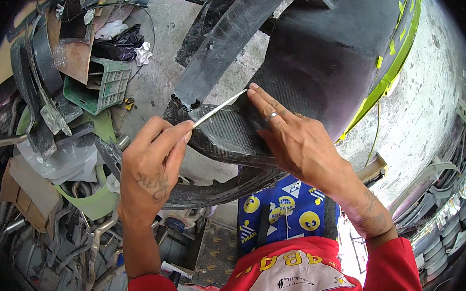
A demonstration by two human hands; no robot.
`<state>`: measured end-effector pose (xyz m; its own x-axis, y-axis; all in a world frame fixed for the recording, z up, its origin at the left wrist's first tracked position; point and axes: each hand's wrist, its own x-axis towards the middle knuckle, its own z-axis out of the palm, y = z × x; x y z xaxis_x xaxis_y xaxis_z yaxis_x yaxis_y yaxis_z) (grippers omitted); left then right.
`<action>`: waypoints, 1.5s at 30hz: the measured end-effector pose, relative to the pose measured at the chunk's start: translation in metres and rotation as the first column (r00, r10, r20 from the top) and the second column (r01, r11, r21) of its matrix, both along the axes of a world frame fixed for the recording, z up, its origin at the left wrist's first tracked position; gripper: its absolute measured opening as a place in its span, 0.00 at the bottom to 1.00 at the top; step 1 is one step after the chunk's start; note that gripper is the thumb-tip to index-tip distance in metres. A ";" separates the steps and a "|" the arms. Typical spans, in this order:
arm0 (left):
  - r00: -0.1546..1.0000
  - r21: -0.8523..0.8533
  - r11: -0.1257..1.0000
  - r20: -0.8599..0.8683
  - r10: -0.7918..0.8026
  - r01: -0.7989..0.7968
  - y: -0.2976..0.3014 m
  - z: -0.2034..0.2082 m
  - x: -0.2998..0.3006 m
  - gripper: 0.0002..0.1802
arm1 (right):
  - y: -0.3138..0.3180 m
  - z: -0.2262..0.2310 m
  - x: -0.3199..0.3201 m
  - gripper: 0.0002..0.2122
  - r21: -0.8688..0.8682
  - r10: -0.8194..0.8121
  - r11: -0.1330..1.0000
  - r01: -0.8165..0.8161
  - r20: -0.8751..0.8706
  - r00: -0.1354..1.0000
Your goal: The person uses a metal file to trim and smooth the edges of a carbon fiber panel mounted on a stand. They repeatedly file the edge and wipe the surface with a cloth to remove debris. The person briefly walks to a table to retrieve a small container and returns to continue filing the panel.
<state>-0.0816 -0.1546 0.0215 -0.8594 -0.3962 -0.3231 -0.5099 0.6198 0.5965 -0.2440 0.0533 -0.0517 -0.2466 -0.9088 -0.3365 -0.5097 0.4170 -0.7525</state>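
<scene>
A thin white stick [219, 108] slants across a black bumper-like body part with a carbon-fibre weave [231, 132]. My left hand [153, 164] pinches the stick's lower left end between thumb and fingers. At its upper right end, the fingertips of my right hand [301, 142] close on it, the fingers long and pressed together; the thumb is mostly hidden beneath. The right hand lies low over the woven panel, close to or touching it. Left of the stick, a dark flat strut [229, 42] of the part ends in a ragged, chipped edge.
Yellow-green masking tape [366, 103] runs along the part's right edge. A green crate [110, 85], a black plastic bag [122, 45] and a torn cardboard box [27, 193] are at left. Metal pipes [93, 244] pile up at lower left. More curved parts [442, 241] stack at right.
</scene>
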 end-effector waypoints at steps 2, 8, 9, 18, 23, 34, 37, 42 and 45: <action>1.000 -0.012 1.000 0.011 -0.016 0.016 0.000 0.003 -0.002 0.11 | 0.005 0.000 0.000 0.36 -0.008 -0.007 1.000 0.007 -0.004 1.000; 0.999 -0.001 1.000 0.036 0.012 -0.012 0.003 0.004 -0.005 0.10 | 0.012 -0.002 0.002 0.35 -0.005 -0.025 1.000 0.025 -0.003 1.000; 0.999 -0.001 1.000 0.041 0.012 -0.012 0.004 0.004 -0.005 0.10 | 0.013 -0.003 0.002 0.35 -0.014 -0.033 0.999 0.033 0.004 0.999; 0.999 -0.019 1.000 0.037 0.002 -0.001 0.005 0.003 -0.004 0.11 | 0.010 -0.002 0.002 0.36 -0.029 -0.001 1.000 0.000 -0.016 1.000; 0.999 -0.012 1.000 0.049 0.011 -0.010 0.007 0.002 -0.004 0.11 | 0.002 -0.002 0.002 0.36 -0.025 0.038 0.999 -0.039 -0.046 0.998; 0.999 -0.036 0.999 0.049 0.009 -0.007 0.011 0.004 -0.003 0.11 | 0.009 -0.006 0.003 0.34 -0.086 0.075 0.993 -0.081 -0.074 0.994; 0.998 -0.035 0.999 0.054 0.013 -0.011 0.011 0.004 -0.003 0.11 | 0.007 -0.005 0.004 0.33 -0.075 0.056 0.995 -0.061 -0.064 0.996; 1.000 -0.057 0.998 0.016 0.000 0.001 0.011 0.000 -0.001 0.12 | -0.004 -0.003 0.005 0.34 -0.012 0.054 0.998 -0.054 -0.064 0.997; 0.999 -0.049 0.998 -0.030 0.024 -0.025 0.012 -0.006 0.005 0.13 | -0.004 -0.001 -0.001 0.35 -0.029 0.007 1.000 -0.008 -0.023 1.000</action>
